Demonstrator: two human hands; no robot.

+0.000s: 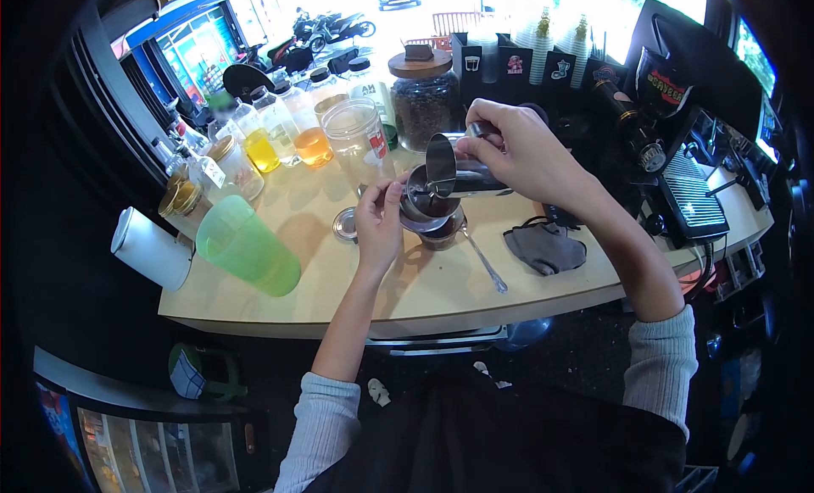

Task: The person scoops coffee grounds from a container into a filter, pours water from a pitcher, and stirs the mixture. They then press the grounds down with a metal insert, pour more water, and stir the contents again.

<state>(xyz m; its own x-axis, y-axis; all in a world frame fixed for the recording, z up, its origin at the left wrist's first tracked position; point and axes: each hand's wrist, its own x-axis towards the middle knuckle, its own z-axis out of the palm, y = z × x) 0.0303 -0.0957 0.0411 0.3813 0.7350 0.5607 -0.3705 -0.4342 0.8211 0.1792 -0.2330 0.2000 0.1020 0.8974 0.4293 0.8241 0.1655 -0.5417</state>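
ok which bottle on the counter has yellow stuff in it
The bottle left of the orange one, with a clear one between; its liquid alone is yellow.

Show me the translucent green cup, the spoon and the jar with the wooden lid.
Green cup [248, 247]: head view, middle of its side.
Spoon [483, 260]: head view, on the handle.
Jar [424, 109]: head view, on the body below the lid.

The counter holds one translucent green cylindrical pitcher [248, 247], one white cylindrical canister [151, 249], one long-handled silver metal spoon [485, 261], one large glass jar with a round wooden lid [424, 111], one clear bottle of yellow liquid [262, 151] and one clear bottle of orange liquid [313, 147].
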